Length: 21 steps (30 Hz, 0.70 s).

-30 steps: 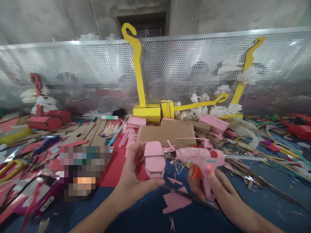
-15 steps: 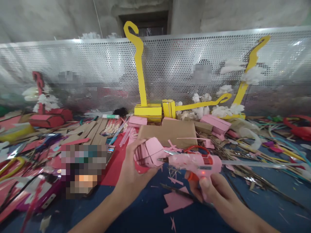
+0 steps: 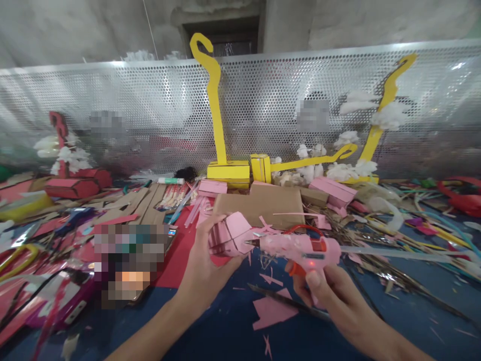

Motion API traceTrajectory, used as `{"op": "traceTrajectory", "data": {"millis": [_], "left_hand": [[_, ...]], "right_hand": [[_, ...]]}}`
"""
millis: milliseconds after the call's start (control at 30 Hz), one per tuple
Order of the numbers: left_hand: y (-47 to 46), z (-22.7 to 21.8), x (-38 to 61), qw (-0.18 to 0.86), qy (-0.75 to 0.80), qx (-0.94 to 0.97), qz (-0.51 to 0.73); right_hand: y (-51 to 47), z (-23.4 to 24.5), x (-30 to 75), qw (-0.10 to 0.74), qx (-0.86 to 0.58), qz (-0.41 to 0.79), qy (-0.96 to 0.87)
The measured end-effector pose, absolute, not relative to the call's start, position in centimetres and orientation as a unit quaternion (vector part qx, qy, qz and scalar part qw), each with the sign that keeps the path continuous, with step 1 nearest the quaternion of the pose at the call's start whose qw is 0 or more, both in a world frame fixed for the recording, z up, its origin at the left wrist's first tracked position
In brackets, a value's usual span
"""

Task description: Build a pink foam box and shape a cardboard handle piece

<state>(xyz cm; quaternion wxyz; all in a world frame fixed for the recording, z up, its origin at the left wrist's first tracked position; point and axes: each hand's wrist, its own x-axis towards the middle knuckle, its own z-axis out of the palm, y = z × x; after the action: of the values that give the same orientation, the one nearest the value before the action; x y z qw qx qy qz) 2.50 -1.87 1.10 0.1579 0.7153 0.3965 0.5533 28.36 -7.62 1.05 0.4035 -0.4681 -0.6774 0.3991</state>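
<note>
My left hand (image 3: 203,271) is closed around a small pink cardboard box shape (image 3: 229,235), held tilted above the blue table (image 3: 210,331). In my right hand (image 3: 330,291) I grip a pink hot glue gun (image 3: 300,248), a finger on its orange trigger and a red light glowing on its side. The gun's metal nozzle points left and touches the right side of the pink box. A brown cardboard sheet (image 3: 263,205) lies just behind both hands.
Paper scraps, pink offcuts (image 3: 270,311) and strips litter the table. Yellow cardboard swan-like shapes (image 3: 218,125) with white fluff stand against a perforated metal screen (image 3: 112,115). Red boxes (image 3: 75,185) sit at the left. A blurred-out object (image 3: 128,260) lies left of my left arm.
My left hand has turned the pink box on its side. The glue gun has moved left until its nozzle meets the box.
</note>
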Motion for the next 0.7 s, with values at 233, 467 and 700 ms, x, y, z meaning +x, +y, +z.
{"op": "traceTrajectory", "data": {"millis": [233, 467, 700], "left_hand": [[-1.93, 1.20, 2.36, 0.149, 0.393, 0.721, 0.551], [-1.90, 1.16, 2.37, 0.139, 0.406, 0.724, 0.541], [-1.97, 1.26, 2.48, 0.136, 0.407, 0.724, 0.540]], "right_hand": [[-7.24, 1.36, 28.00, 0.434, -0.499, 0.344, -0.666], [-7.50, 1.21, 28.02, 0.409, -0.489, 0.375, -0.673], [-7.22, 1.78, 27.86, 0.430, -0.498, 0.340, -0.672]]}}
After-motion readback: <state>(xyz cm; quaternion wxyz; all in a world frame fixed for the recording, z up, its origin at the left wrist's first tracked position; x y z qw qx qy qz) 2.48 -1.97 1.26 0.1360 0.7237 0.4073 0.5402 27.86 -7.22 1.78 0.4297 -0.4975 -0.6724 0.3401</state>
